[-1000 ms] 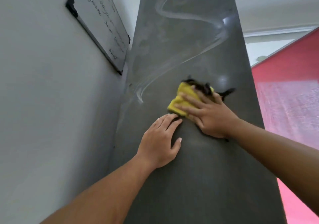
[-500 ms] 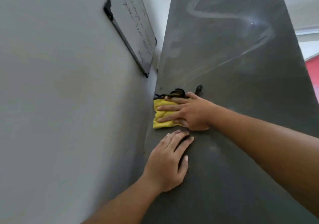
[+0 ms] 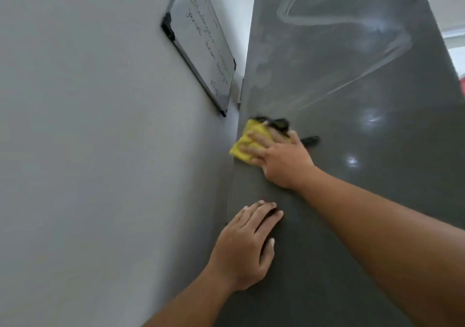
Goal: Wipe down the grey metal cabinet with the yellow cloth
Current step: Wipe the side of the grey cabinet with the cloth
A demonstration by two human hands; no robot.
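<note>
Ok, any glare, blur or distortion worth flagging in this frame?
Head view: two bright glare spots on the cabinet, right of the right hand; that hand and the cloth are motion-blurred, the left hand sharper; wide-angle distortion leans the cabinet's edges.

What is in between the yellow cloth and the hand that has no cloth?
Nothing but bare grey cabinet. The head view shows the left hand flat on the metal below the yellow cloth, apart from it.

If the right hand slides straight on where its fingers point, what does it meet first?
Probably the grey wall just past the left edge of the cabinet, near the lower corner of the whiteboard; depth is unclear.
</note>
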